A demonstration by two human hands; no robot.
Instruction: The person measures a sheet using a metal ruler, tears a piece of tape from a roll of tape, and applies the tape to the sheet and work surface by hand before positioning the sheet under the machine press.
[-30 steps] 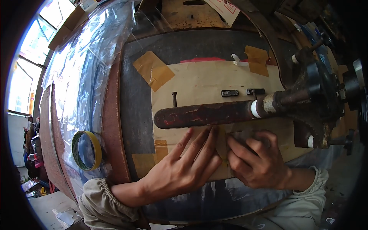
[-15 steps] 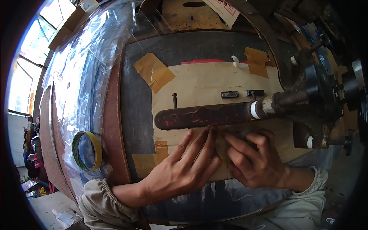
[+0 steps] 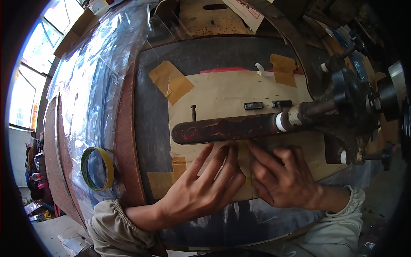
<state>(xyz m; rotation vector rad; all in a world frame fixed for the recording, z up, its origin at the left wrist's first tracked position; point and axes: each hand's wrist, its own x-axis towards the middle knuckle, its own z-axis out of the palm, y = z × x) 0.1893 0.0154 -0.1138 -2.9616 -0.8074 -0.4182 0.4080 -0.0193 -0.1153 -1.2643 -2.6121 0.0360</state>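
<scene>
A tan sheet point(image 3: 218, 95) lies on a dark flat plate point(image 3: 153, 107), with brown tape point(image 3: 171, 81) at its corners. Across the sheet extends a worn, dark metal arm point(image 3: 227, 128) with a rounded end. My left hand point(image 3: 206, 182) rests on the sheet, fingers stretched so the tips meet the arm's near edge; nothing shows in it. To its right, my right hand point(image 3: 284, 180) points its index finger at the same edge while its other fingers bend. No held thing is visible there. The arm hides what lies under it.
Beyond the arm are two small dark blocks point(image 3: 253, 106) and an upright bolt point(image 3: 193, 113). A yellow tape roll point(image 3: 97, 169) lies at left near clear plastic film point(image 3: 92, 81). Black knobs point(image 3: 344, 91) and a metal mechanism occupy the right side.
My right index finger has straightened and moved up and left toward the arm. My left hand has barely moved. The arm and blocks appear slightly further left in view.
</scene>
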